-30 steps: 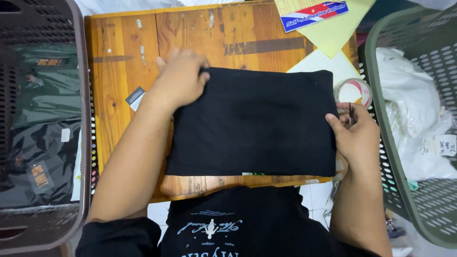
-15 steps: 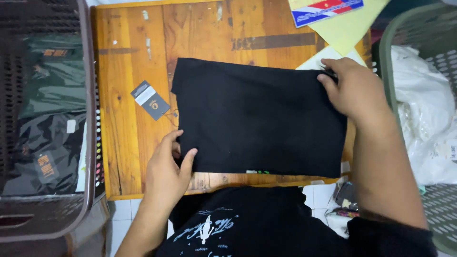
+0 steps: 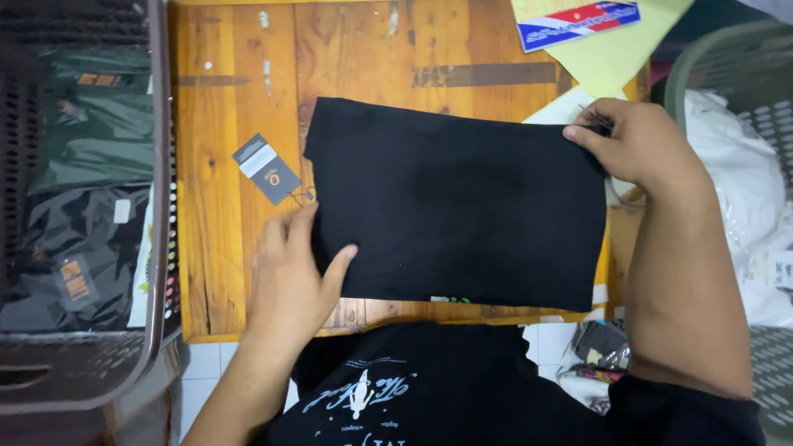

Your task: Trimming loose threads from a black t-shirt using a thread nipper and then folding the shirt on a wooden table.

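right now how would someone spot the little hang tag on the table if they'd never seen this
Start at the wooden table between the two baskets. Left of the folded black garment, just above the left hand, lies the hang tag: a small dark card with a pale end, the only loose card on that bare wood.

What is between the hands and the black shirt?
Nothing visible. The left hand lies right on the near left edge of the folded black shirt, and the right hand grips its far right corner. The tag lies on the table beside the shirt, clear of both hands.
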